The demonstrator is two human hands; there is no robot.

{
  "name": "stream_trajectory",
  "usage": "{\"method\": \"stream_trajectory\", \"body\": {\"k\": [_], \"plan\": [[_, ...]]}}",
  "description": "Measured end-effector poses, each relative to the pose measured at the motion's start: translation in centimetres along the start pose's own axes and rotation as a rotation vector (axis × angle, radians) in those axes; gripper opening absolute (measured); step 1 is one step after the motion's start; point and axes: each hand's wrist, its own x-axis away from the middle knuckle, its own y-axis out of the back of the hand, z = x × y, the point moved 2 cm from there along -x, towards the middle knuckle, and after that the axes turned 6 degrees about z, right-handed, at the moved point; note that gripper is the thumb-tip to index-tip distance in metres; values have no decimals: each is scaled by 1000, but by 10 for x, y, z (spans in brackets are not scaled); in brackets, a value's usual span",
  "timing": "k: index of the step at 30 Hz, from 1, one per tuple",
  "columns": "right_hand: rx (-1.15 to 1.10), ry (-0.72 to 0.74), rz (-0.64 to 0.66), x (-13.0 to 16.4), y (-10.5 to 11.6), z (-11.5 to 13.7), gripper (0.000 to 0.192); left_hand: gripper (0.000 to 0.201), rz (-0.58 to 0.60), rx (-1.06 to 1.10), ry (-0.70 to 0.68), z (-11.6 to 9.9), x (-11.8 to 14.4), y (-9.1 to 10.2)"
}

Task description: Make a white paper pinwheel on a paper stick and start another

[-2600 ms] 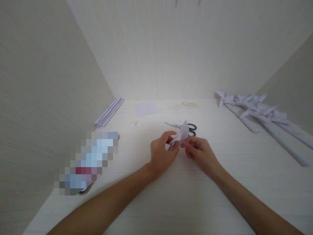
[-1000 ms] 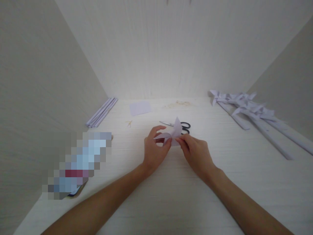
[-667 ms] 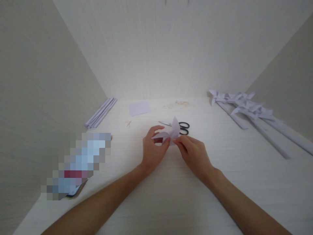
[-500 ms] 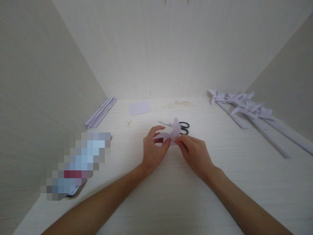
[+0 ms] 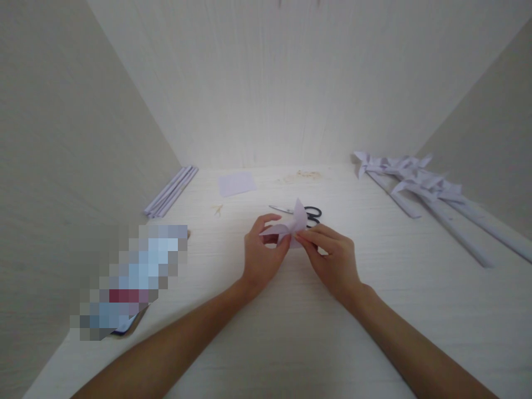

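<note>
Right hand (image 5: 332, 257) fingers spread since; folded paper (image 5: 291, 227) pinched between hands.

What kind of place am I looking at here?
Probably a paper-craft desk walled in by pale panels: black-handled scissors, finished pale lilac paper pinwheels on long sticks, and a bundle of rolled paper sticks lie on the white wood-grain tabletop.

Scissors (image 5: 305, 212) sit right behind my hands, so reaching straight back is blocked. Paper rolls (image 5: 170, 190) hug the left wall, pinwheels (image 5: 419, 180) crowd the right. Bare table (image 5: 299, 332) up front.
</note>
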Motion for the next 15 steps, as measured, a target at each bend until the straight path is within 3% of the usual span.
{"method": "stream_trajectory", "body": {"k": [5,10,15], "plan": [[-27,29,56,-2,0,-1,16,32,-19,-4,-25,0,0,1],[-24,-49,28,-1,3,-2,8,30,-15,-19,-52,-1,1,0],[-197,-22,130,-1,0,-3,14,33,-21,20,12,0,-1,1]]}}
